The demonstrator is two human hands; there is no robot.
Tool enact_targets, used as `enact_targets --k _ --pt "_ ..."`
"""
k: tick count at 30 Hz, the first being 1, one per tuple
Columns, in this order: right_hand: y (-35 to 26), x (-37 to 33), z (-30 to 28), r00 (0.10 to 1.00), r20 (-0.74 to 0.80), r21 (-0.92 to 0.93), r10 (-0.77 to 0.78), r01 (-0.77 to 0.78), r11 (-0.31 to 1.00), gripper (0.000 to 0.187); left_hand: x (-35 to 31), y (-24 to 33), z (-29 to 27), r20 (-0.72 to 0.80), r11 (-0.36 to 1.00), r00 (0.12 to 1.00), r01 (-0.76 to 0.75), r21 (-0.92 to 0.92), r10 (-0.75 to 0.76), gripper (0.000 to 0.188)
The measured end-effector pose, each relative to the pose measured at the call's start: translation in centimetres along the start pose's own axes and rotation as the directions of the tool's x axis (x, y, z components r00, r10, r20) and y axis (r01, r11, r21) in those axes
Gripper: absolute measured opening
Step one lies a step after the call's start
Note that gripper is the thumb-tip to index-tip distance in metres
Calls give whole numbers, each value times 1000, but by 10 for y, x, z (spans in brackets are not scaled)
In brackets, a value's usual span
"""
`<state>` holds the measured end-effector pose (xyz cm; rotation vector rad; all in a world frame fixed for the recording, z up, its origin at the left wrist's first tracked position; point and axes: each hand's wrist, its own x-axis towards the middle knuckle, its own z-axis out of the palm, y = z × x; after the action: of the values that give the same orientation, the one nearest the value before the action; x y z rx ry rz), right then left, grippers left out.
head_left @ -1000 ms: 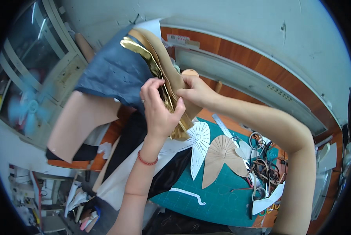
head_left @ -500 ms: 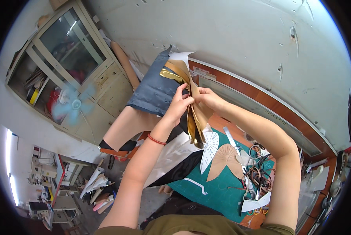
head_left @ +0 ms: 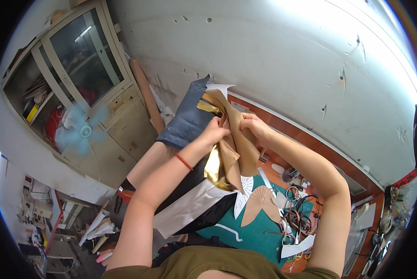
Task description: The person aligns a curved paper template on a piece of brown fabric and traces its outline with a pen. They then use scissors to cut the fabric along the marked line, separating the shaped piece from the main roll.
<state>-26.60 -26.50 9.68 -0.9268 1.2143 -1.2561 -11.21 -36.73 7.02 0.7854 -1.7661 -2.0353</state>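
Near frame centre, holding a tan sheet (head_left: 244, 149), sloping lengthwise from upper left to lower right, in right fingers (head_left: 248, 122); just left, pinching a gold-and-brown sheet (head_left: 228, 159) in left fingers (head_left: 214, 125).

A limp, light-brown, leather-like sheet (head_left: 246, 149) hangs curved, its broad panel drooping toward the near right. On its left, a shiny, crumpled gold metallic sheet (head_left: 212, 166) shows at far and near ends, bordering a creased brown flap (head_left: 230, 160) that tapers to a near corner.
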Motion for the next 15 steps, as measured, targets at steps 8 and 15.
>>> enact_targets --k 8,15 --pt "-78 3 -90 814 -342 -907 -470 -156 390 24 -2 94 -120 175 984 983 -25 -175 57 49" --pt "-88 18 -127 695 -256 -899 -672 -426 -98 16 -10 150 -154 267 982 963 16 -190 36 58"
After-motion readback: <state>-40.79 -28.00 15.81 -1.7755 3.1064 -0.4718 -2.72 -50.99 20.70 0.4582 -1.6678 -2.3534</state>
